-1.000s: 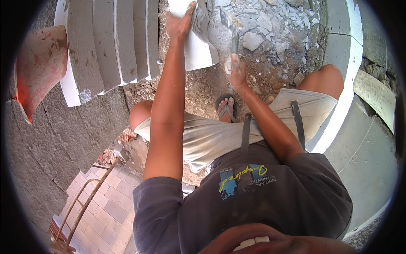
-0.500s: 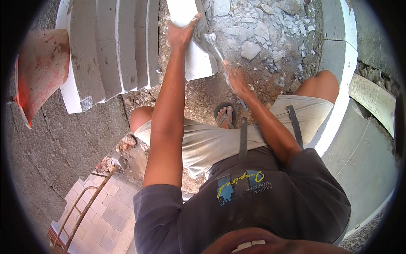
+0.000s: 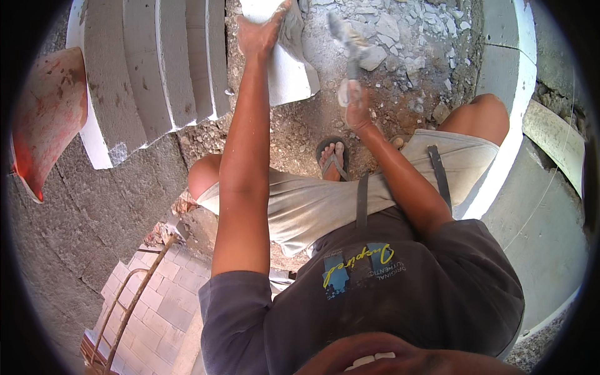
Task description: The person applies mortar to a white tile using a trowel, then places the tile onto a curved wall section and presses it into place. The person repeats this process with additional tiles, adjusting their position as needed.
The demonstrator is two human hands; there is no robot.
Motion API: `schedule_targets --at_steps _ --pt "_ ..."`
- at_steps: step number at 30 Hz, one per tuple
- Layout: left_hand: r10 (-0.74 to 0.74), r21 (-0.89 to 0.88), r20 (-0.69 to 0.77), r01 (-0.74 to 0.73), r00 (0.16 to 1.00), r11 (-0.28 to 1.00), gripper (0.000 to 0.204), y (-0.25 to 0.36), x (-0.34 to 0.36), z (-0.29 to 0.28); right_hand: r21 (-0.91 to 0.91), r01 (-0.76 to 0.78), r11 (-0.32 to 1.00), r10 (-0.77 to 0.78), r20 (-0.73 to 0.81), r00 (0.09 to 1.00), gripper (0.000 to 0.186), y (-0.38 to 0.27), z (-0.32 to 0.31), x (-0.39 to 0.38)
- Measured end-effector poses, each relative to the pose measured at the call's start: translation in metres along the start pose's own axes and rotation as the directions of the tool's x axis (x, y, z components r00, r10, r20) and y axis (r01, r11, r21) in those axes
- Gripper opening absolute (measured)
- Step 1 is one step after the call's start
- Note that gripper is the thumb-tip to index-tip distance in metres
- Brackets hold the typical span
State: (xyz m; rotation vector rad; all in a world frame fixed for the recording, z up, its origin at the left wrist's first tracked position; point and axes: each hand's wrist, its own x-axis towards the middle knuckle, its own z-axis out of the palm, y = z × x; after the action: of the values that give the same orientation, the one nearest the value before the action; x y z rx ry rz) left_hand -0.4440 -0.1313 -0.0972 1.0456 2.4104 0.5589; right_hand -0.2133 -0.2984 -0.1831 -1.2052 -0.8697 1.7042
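My left hand rests on a long white concrete block, its thumb and fingers spread across the top at the far middle. The block's right side looks chipped and rough. To the right of it, my right hand is wrapped round the handle of a hammer. The hammer is blurred by motion, its head raised apart from the block, over broken rubble. The far end of the block runs out of view.
Several grey-white concrete blocks stand side by side on the left, beside a reddish curved container. Broken chips cover the ground ahead. A white-edged curb runs along the right. A rusty metal frame lies lower left, near paving.
My right hand has swung the hammer up and away from the block's side, to the right. My left hand stays on the block; the view has shifted slightly.
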Motion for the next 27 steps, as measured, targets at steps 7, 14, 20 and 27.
schedule_targets --at_steps 7,14,20,27 --pt "0.016 -0.023 0.059 -0.014 0.998 1.000 0.152 0.003 -0.010 -0.005 -0.304 -0.303 0.903 0.306 -0.038 0.951 0.078 0.004 0.002 0.006" --pt "0.087 -0.023 0.020 -0.086 0.996 0.996 0.151 0.008 -0.010 -0.008 -0.379 -0.442 0.813 0.461 -0.045 0.886 0.065 0.006 0.007 0.005" --pt "0.017 0.026 0.011 -0.018 1.000 1.000 0.152 0.006 -0.007 -0.006 -0.120 -0.295 0.948 0.298 0.011 0.955 0.058 0.003 0.005 0.012" --pt "0.023 -0.023 0.009 -0.023 1.000 0.999 0.147 0.007 -0.012 -0.005 -0.255 -0.317 0.914 0.307 -0.078 0.949 0.072 0.005 0.007 0.007"
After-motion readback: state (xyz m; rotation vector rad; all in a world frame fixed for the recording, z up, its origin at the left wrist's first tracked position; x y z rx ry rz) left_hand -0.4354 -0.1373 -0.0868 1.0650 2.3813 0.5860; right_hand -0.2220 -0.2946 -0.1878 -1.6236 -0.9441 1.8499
